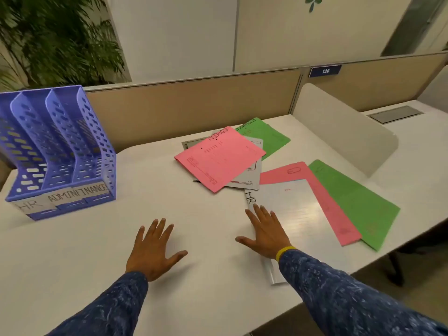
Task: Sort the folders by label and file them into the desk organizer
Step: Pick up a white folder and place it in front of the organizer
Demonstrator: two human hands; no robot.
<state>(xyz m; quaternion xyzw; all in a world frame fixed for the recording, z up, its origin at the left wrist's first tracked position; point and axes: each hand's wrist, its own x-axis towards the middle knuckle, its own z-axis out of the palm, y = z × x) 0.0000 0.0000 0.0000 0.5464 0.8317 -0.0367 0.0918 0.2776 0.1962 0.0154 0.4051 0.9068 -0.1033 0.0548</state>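
Observation:
A blue desk organizer (58, 151) stands at the left of the white desk, its three slots labelled HR, ADMIN and FINANCE. Folders lie scattered on the right. A pink ADMIN folder (218, 158) covers a grey folder (249, 178) and a green FINANCE folder (266, 134). Nearer lie a white HR folder (291, 214), a second pink folder (324, 197) and a second green folder (351, 202). My right hand (266, 229) rests flat with spread fingers on the left edge of the white HR folder. My left hand (152, 248) lies flat and spread on the bare desk, touching no folder.
A beige partition (194, 105) runs behind the desk, with a number plate 138 on it. A white chair back (339, 127) stands at the right beyond the folders. A leafy plant (55, 40) is behind the organizer. The desk's edge runs close to the green folder.

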